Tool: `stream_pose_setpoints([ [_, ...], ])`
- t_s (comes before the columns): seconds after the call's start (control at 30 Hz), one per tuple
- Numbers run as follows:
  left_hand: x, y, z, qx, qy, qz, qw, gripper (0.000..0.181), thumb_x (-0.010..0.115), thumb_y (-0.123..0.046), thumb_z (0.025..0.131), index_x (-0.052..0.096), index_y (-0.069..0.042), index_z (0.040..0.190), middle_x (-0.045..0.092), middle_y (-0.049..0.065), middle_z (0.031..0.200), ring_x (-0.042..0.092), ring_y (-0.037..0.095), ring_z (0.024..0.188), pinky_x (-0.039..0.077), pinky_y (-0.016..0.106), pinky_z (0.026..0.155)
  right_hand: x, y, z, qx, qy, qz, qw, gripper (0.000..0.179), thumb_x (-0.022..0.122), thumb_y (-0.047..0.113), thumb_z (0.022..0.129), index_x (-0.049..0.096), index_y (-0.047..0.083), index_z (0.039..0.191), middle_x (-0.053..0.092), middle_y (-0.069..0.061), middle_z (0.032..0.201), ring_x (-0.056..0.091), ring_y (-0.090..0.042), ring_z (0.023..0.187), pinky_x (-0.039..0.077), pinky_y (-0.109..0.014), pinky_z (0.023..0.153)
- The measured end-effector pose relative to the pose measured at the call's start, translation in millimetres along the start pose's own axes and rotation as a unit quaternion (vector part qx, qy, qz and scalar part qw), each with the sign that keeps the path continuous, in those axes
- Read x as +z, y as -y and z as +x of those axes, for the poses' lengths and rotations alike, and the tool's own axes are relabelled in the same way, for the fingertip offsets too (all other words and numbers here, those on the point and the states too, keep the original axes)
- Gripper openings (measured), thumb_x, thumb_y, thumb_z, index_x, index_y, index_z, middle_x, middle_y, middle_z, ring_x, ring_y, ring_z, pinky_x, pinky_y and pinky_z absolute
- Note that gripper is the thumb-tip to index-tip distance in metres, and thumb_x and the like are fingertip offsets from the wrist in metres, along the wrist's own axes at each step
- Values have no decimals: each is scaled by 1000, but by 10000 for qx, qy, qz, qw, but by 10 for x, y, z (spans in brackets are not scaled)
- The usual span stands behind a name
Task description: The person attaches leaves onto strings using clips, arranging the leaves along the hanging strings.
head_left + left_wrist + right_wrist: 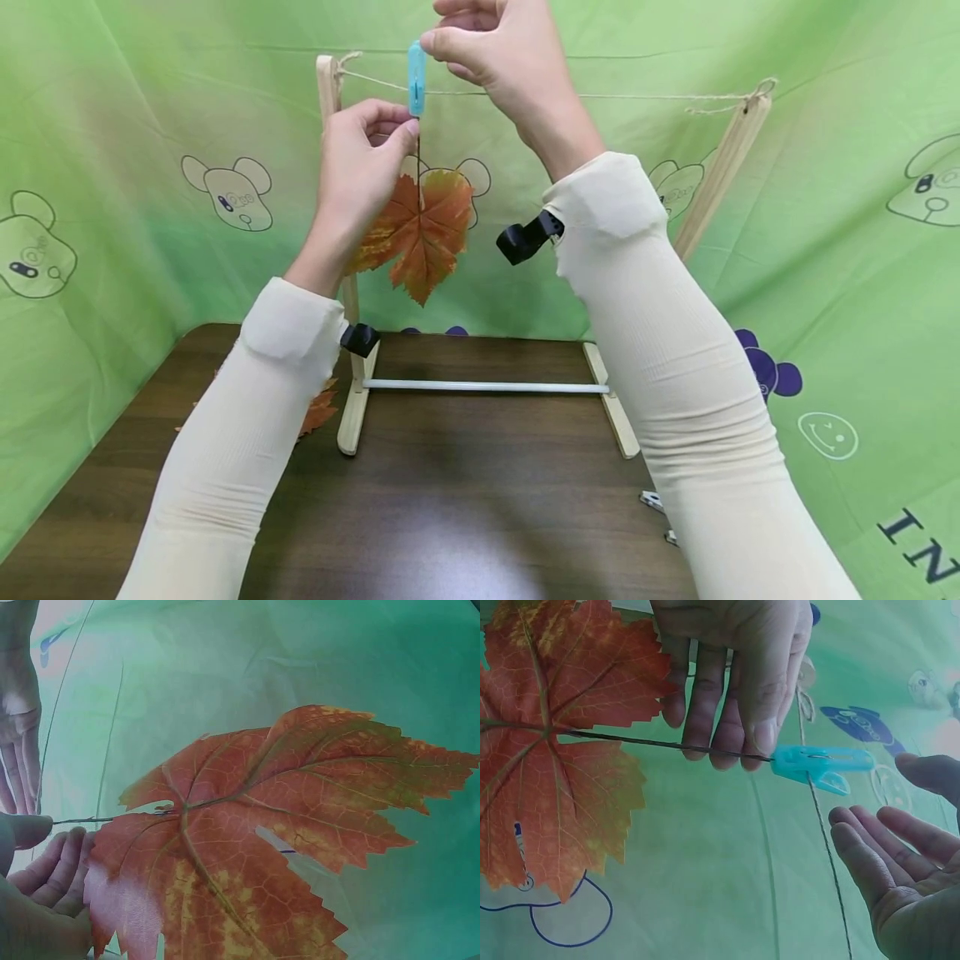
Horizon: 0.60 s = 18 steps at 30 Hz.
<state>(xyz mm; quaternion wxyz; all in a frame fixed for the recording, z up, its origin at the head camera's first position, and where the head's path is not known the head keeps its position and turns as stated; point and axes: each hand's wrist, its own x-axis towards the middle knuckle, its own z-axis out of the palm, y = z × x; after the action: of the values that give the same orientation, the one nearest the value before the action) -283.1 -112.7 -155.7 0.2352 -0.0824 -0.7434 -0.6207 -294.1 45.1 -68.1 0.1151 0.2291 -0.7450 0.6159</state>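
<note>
A blue clothespin (416, 80) sits on the thin rope (826, 847), its jaws closed at the tip of a leaf stem. From it hangs an orange-red artificial maple leaf (426, 229), stem up. My left hand (367, 162) pinches that stem between thumb and fingers just under the clothespin; the leaf (232, 817) spreads beyond those fingers in the left wrist view. Beside the clothespin's upper end is my right hand (504, 62). In the right wrist view this right hand (907, 870) has thumb and fingers spread apart, with a gap between them and the clothespin's handles.
The rope runs between a left wooden post (328, 92) and a right wooden post (723, 175). A white rod (487, 386) joins their feet on the brown table (450, 508). Another leaf (321, 410) lies behind my left sleeve; metal clips (651, 500) lie by my right sleeve.
</note>
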Motion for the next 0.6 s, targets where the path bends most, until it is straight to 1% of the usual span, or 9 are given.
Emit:
stream_pose_setpoints([
  [0.13, -31, -30, -53, 39, -13, -6, 10000, 25, 68, -19, 102, 73, -7, 124, 75, 5, 115, 70, 15, 107, 54, 27, 96, -26, 19, -41, -76, 26, -45, 10000, 43, 80, 10, 89, 68, 7, 130, 72, -4, 126, 67, -12, 115, 56, -26, 100],
  [0.27, -63, -68, -107, 42, 77, 43, 10000, 32, 66, -21, 104, 68, -10, 134, 71, 6, 133, 70, 16, 122, 54, 28, 105, -82, 12, -122, -200, 18, -278, 9994, 43, 79, 13, 91, 69, 8, 132, 72, -4, 126, 67, -13, 117, 54, -25, 101],
  [0.37, -96, -85, -149, 79, 174, 120, 9997, 36, 64, -21, 105, 64, -10, 140, 67, 6, 141, 66, 15, 129, 51, 28, 110, -129, -5, -193, -421, 39, -646, 9970, 42, 78, 15, 92, 69, 8, 133, 72, -6, 127, 68, -14, 117, 53, -24, 102],
  [0.47, -137, -94, -188, 152, 238, 226, 9993, 38, 61, -21, 106, 61, -9, 143, 63, 6, 147, 63, 16, 134, 49, 27, 113, -160, -26, -256, -744, 96, -970, 9925, 40, 79, 15, 93, 70, 7, 132, 72, -8, 129, 70, -16, 116, 52, -25, 103],
  [0.6, -179, -96, -229, 188, 296, 426, 9985, 40, 58, -23, 108, 59, -10, 146, 59, 5, 152, 60, 16, 138, 46, 27, 115, -185, -56, -324, -1085, 159, -1224, 9864, 38, 79, 14, 93, 72, 6, 130, 72, -9, 127, 71, -16, 113, 53, -26, 103],
])
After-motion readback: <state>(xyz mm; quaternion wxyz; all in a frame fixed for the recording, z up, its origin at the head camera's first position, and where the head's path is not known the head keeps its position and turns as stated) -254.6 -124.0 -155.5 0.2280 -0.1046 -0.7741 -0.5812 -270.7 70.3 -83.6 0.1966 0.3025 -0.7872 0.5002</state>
